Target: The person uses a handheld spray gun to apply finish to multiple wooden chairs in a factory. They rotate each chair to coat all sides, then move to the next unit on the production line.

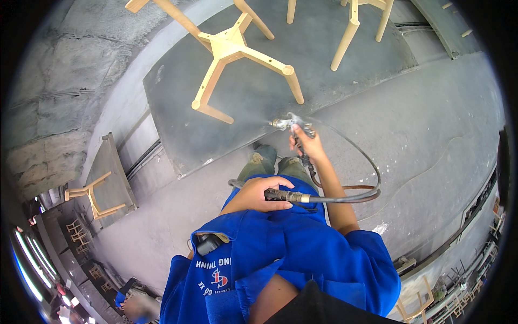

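In my right hand (306,142) is a metal spray gun (286,123), its nozzle turned left and a faint mist in front of it. My left hand (266,193) wraps round a dark hose (345,198) at a brass-coloured fitting, close to my waist. The hose curves out to the right and loops back up to the gun. Beyond the gun, a pale wooden chair frame (229,47) rests on a grey board (178,102), with its joined crosspiece and legs showing. The nozzle is apart from the frame's nearest legs.
A second wooden frame (353,24) stands at the far right of the board. Another chair frame (94,195) sits on a smaller panel (116,173) at left. A stained wall (54,97) rises far left. Several chairs and a person in blue (127,294) appear lower left.
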The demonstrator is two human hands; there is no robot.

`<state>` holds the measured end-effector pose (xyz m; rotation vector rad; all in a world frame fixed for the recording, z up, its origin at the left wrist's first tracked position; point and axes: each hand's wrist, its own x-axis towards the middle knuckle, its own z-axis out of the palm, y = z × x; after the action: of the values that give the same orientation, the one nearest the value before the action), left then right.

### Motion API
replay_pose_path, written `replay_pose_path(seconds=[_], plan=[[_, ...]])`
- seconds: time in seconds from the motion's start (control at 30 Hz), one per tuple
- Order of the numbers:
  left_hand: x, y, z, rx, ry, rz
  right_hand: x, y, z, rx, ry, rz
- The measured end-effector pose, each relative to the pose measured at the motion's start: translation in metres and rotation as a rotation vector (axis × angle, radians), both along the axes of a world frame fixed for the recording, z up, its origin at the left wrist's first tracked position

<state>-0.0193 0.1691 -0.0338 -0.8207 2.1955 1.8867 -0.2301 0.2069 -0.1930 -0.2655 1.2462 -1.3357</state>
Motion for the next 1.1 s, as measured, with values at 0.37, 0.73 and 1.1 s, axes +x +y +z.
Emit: replay_pose_path(seconds=[0.37, 0.73, 1.1], plan=[[-0.090, 0.014, -0.006, 0.243, 0.075, -0.147, -0.080, 0.170, -0.035, 0.377, 0.120, -0.435], [-0.366, 0.035, -0.040, 0.243, 0.367, -0.715, -0.095, 0.312, 0.031, 0.290, 0.098, -1.308], [-0.818, -0.158, -0.014, -0.300, 0.743, 0.176, -0.271, 0.278, 0.042, 0.358, 0.177, -1.497]])
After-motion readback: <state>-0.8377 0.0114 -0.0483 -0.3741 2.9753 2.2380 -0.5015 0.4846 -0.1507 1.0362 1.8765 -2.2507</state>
